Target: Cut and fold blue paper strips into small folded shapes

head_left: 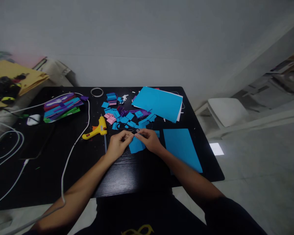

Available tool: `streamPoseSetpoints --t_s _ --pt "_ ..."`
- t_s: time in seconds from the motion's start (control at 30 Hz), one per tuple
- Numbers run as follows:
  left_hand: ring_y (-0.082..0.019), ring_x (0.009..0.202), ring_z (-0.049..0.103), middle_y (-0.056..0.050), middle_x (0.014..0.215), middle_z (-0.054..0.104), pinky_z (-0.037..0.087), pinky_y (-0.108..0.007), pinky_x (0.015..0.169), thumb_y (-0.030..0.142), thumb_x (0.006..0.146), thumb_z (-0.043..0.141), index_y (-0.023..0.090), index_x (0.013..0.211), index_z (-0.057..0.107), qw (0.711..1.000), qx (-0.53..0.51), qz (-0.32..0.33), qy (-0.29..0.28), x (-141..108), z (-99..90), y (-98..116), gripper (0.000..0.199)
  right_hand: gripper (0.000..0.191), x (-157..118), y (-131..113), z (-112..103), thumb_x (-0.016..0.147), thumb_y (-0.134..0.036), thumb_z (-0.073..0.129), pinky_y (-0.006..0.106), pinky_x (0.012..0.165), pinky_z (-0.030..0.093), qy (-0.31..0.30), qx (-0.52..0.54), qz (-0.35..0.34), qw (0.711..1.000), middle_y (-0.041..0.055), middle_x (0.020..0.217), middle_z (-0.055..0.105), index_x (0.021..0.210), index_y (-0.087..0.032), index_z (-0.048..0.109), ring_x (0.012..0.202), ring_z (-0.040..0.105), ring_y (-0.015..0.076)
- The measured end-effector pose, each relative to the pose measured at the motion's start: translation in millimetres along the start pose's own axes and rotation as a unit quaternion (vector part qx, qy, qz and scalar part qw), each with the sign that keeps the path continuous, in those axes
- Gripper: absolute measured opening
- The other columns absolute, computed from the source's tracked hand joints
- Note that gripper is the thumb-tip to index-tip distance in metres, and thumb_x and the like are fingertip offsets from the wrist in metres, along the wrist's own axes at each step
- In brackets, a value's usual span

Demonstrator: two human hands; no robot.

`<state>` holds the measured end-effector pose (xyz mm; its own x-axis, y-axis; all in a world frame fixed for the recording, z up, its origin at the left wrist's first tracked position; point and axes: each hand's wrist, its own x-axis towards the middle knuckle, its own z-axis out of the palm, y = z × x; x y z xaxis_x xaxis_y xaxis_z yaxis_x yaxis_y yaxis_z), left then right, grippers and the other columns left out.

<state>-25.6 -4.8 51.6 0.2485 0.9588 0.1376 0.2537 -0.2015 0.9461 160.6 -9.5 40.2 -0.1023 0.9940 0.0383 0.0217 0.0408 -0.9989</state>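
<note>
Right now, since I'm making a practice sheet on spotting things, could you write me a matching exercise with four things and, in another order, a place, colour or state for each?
1. Glue gun
2. Small blue paper
3. Stool
4. Bundle of strips

A. White, beyond the right edge of the table
B. Pinched by the left hand and right hand
C. Purple, blue and green, on the table's left part
D. Yellow, lying on the table

Right pairs: 1-D, 2-B, 3-A, 4-C
</note>
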Motion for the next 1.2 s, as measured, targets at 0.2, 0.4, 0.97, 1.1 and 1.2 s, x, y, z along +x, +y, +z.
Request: streamPoseSetpoints --t_s 0.2,0.4,0.97,1.1,1.2 --pt "-0.013 0.061 0.06 0.0 0.069 0.069 0.048 -0.023 0.06 0.04 0.089 0.068 0.018 0.086 0.072 1.0 0.017 0.012 0.001 0.0 0.2 1.0 0.023 0.026 -1.5 -2.4 0.5 0.082 -0.046 0.076 0.032 0.072 0.055 -0.004 -0.004 -0.006 1.0 0.0033 0.08 0.074 0.079 -0.02 0.071 0.078 0.07 0.0205" --pt "-0.012 0.061 0.059 0.0 0.071 0.069 0.047 -0.022 0.06 0.038 0.09 0.067 0.018 0.085 0.071 0.999 0.027 0.026 0.025 0.9 -2.2 -1.5 0.021 0.025 2.7 4.1 1.3 0.076 -0.043 0.079 0.032 0.076 0.056 0.011 0.05 0.029 0.998 0.0041 0.087 0.076 0.08 -0.019 0.071 0.081 0.072 0.021" --pt "-0.012 0.06 0.055 0.002 0.067 0.064 0.043 -0.022 0.058 0.041 0.091 0.065 0.017 0.084 0.07 1.0 0.015 -0.001 0.01 2.1 -5.1 -2.5 0.026 0.028 1.1 7.2 2.0 0.075 -0.046 0.08 0.035 0.073 0.059 0.005 0.033 0.031 0.999 0.0051 0.084 0.079 0.082 -0.02 0.074 0.08 0.074 0.0243" --pt "-0.012 0.061 0.052 0.002 0.07 0.062 0.041 -0.023 0.058 0.041 0.09 0.065 0.017 0.086 0.07 0.998 0.007 -0.014 0.058 3.7 -6.9 -5.7 0.025 0.036 2.1 7.1 1.2 0.066 -0.042 0.087 0.039 0.08 0.06 -0.002 0.062 0.059 0.996 0.0059 0.09 0.079 0.088 -0.018 0.073 0.086 0.075 0.0254" --pt "-0.012 0.06 0.051 0.002 0.067 0.06 0.041 -0.023 0.059 0.04 0.09 0.066 0.017 0.084 0.07 0.998 -0.001 -0.019 0.057 4.7 -8.3 -5.3 0.024 0.033 2.6 4.1 -1.8 0.068 -0.041 0.086 0.039 0.081 0.06 0.029 0.052 0.045 0.997 0.0056 0.091 0.078 0.089 -0.019 0.073 0.088 0.075 0.0253"
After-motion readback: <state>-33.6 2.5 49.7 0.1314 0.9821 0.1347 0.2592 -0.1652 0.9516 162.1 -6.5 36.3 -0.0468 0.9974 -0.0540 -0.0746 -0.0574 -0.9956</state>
